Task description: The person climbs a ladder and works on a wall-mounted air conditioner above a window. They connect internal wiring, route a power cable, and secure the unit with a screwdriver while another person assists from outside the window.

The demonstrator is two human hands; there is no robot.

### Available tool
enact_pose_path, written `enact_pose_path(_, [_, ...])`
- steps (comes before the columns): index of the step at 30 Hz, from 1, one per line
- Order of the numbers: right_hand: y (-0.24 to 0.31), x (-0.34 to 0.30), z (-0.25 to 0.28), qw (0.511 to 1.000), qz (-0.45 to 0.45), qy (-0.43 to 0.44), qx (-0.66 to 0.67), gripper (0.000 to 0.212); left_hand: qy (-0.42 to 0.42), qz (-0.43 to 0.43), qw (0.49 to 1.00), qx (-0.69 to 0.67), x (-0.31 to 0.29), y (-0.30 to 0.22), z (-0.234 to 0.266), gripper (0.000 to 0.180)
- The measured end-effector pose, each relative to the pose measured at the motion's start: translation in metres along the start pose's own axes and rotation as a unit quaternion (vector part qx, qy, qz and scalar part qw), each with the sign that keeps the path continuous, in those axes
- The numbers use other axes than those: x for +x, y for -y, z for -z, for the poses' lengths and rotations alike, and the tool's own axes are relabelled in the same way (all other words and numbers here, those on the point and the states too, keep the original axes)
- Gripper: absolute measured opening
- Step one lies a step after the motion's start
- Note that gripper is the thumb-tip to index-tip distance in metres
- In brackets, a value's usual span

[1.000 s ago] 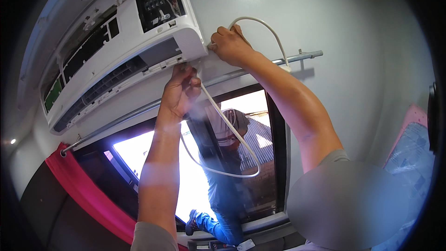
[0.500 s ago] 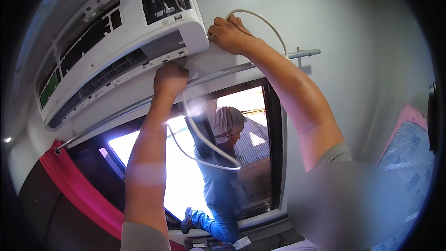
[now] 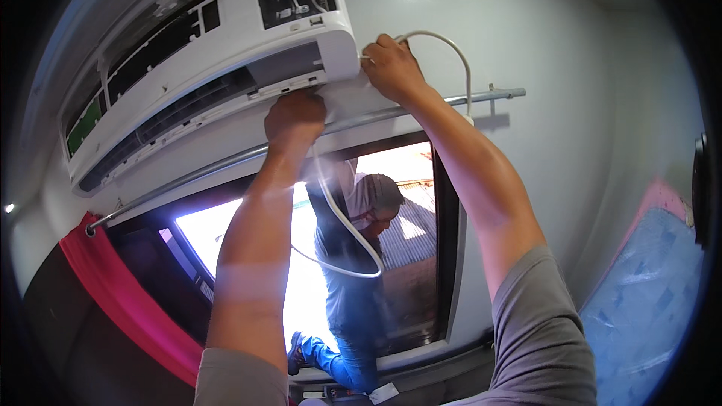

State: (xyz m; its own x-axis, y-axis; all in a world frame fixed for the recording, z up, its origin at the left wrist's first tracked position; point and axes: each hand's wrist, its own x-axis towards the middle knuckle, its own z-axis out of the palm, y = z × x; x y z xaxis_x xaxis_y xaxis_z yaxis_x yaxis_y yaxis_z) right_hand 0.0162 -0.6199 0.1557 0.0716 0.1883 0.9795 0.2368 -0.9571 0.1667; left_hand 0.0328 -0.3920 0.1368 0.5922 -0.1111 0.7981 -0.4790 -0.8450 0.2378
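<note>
A white wall-mounted air conditioner hangs at upper left, its front cover off and wiring exposed. My right hand is closed around a white cable beside the unit's right end; a short piece runs from the fingers toward the casing, and the rest arcs over to the right. Just under the unit's lower edge, my left hand is curled, its fingertips hidden; what it grips does not show. From near that wrist a white cable loop hangs in front of the window.
A metal curtain rod crosses the wall below the unit, with a red curtain at its left end. Outside the window is another person. A plastic-wrapped blue mattress leans at right.
The view has shifted, so the unit appears farther right and higher. My right hand has turned slightly on the cable, staying at the unit's end. The hanging loop has swung a little.
</note>
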Motion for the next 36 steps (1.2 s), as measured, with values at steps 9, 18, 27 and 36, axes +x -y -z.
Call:
enact_pose_path(9, [0.024, -0.015, 0.022, 0.992, -0.117, 0.048, 0.019, 0.027, -0.023, -0.048, 0.999, -0.013, -0.033, 0.012, 0.013, 0.045])
enact_pose_path(18, [0.049, -0.091, 0.067, 0.997, -0.025, 0.067, 0.034, 0.042, -0.089, 0.107, 0.969, -0.203, -0.179, 0.131, -0.079, 0.111])
enact_pose_path(27, [0.163, -0.117, 0.049, 0.960, 0.210, 0.098, 0.160, 0.051, -0.205, 0.037, 0.943, -0.259, -0.199, 0.169, -0.118, 0.117])
enact_pose_path(36, [0.241, -0.092, 0.012, 0.845, 0.364, 0.384, -0.077, 0.086, -0.056, -0.134, 0.952, -0.268, -0.176, 0.162, -0.114, 0.047])
